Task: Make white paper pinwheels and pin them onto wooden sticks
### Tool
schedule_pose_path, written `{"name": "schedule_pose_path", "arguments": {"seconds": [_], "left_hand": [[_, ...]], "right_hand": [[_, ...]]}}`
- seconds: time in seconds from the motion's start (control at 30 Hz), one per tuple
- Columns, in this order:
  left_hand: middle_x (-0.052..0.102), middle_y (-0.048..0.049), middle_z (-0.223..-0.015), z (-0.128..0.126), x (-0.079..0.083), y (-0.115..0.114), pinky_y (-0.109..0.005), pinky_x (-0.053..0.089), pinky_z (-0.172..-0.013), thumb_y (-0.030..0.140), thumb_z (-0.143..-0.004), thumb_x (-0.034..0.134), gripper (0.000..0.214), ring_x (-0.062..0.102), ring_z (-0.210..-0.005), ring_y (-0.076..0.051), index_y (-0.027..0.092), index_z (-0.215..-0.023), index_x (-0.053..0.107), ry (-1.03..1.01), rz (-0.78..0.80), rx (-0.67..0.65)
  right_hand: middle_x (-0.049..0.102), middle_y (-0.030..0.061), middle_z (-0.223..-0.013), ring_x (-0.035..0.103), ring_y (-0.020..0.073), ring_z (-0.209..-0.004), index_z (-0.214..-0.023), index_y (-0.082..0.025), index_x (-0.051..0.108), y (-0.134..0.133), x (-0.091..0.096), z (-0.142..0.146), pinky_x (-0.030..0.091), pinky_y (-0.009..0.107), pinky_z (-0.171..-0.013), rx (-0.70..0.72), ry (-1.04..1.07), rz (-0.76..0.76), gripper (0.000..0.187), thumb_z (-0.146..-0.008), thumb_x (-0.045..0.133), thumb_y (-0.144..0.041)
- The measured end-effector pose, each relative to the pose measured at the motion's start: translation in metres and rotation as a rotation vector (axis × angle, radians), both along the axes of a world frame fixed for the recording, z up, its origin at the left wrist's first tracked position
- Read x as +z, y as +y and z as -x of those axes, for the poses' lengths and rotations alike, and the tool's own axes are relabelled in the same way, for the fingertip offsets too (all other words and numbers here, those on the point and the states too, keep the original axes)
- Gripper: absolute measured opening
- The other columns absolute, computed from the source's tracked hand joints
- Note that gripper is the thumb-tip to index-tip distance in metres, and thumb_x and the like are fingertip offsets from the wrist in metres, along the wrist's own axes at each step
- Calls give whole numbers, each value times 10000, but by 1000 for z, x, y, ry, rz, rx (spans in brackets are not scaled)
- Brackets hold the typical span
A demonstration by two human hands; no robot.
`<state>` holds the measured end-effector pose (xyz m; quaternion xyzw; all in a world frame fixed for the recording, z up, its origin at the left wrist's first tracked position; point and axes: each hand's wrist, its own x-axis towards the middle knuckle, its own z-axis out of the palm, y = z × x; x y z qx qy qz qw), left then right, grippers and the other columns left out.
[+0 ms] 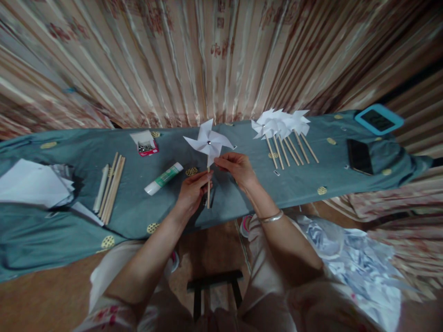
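Observation:
A white paper pinwheel [215,146] with a silver pin at its centre stands upright over the middle of the table. My left hand [192,191] is closed round its wooden stick, just below the paper blades. The fingertips of my right hand [239,168] pinch together at the edge of the lowest blade. To the left of my left hand lies a glue stick [164,178] with a green label. Behind it sits a small open red and white box [146,145] holding metal pins. Several assembled pinwheels [281,127] lie side by side beyond my right hand.
Several wooden sticks [114,189] and a stack of white paper sheets [32,184] lie on the left of the green tablecloth [242,203]. At right are a black phone [360,157] and a blue-framed digital timer [379,119]. A bag of crumpled paper [360,263] stands below; a curtain [194,64] hangs behind.

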<state>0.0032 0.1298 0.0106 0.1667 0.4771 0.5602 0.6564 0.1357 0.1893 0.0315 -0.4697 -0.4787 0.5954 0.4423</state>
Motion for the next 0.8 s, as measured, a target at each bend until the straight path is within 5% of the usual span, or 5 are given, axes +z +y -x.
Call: {"name": "schedule_pose_path", "arguments": {"seconds": [0.47, 0.8], "left_hand": [[654, 2, -600, 4, 1, 1, -185, 499, -582, 211, -532, 899, 289, 588, -553, -72, 103, -755, 751, -11, 8, 2], [710, -15, -673, 2, 6, -1, -174, 523, -570, 191, -498, 915, 275, 599, -560, -64, 129, -713, 756, -14, 33, -37]], "right_hand": [[620, -9, -570, 475, 88, -529, -557, -179, 656, -1, 6, -6, 378, 240, -526, 91, -47, -58, 467, -542, 811, -620], [613, -10, -599, 485, 107, -580, -584, -200, 656, 18, 6, -37, 400, 241, -558, -241, -101, -181, 373, -609, 789, -548]]}}
